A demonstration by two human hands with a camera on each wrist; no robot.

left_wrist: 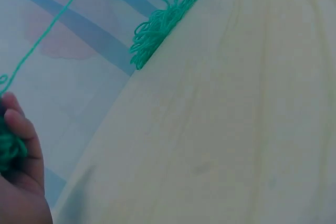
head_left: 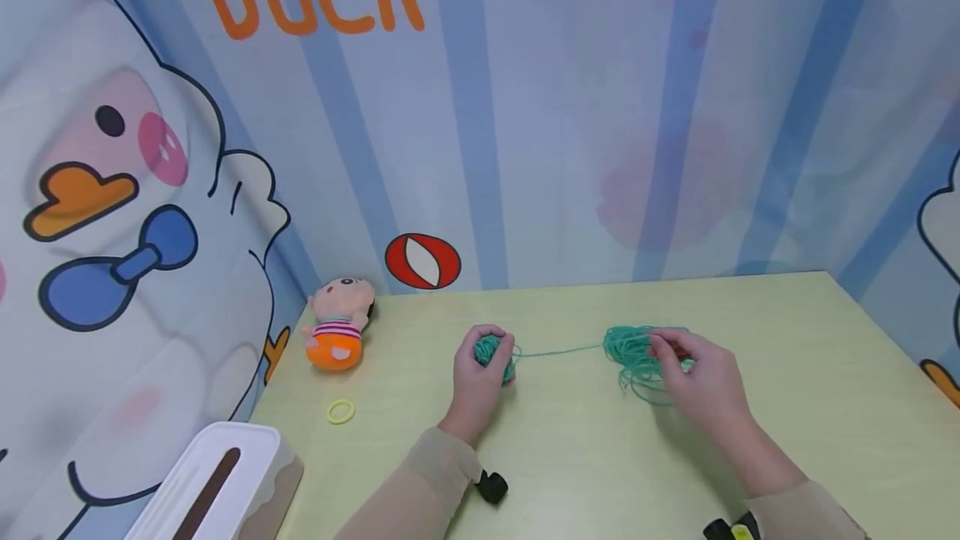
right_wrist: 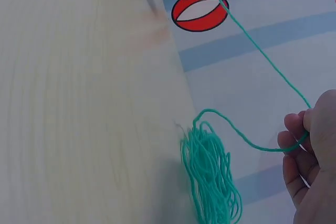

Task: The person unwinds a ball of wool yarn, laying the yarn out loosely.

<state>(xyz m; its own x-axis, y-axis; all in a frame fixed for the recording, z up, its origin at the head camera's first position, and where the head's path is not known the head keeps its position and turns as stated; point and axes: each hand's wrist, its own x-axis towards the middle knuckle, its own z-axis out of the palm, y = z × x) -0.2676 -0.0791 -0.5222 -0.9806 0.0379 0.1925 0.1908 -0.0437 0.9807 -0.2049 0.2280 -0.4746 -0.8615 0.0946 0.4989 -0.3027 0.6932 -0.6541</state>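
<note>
My left hand (head_left: 480, 373) grips a small ball of green yarn (head_left: 487, 348), fingers curled round it. From the ball a single yarn strand (head_left: 558, 352) runs taut to the right. My right hand (head_left: 705, 377) pinches that strand between thumb and fingers, as the right wrist view shows. Past the pinch the strand sags in a curve down to a loose bundle of green yarn (right_wrist: 210, 177). This bundle lies on the table, below and beside the right hand, its loops spread toward the front.
A plush doll (head_left: 337, 327) with orange bottoms sits at the table's (head_left: 570, 457) back left. Nearer me lie a yellow ring (head_left: 341, 412) and a white box (head_left: 217, 473) with a dark slot. A printed curtain (head_left: 540, 107) rises behind the back edge.
</note>
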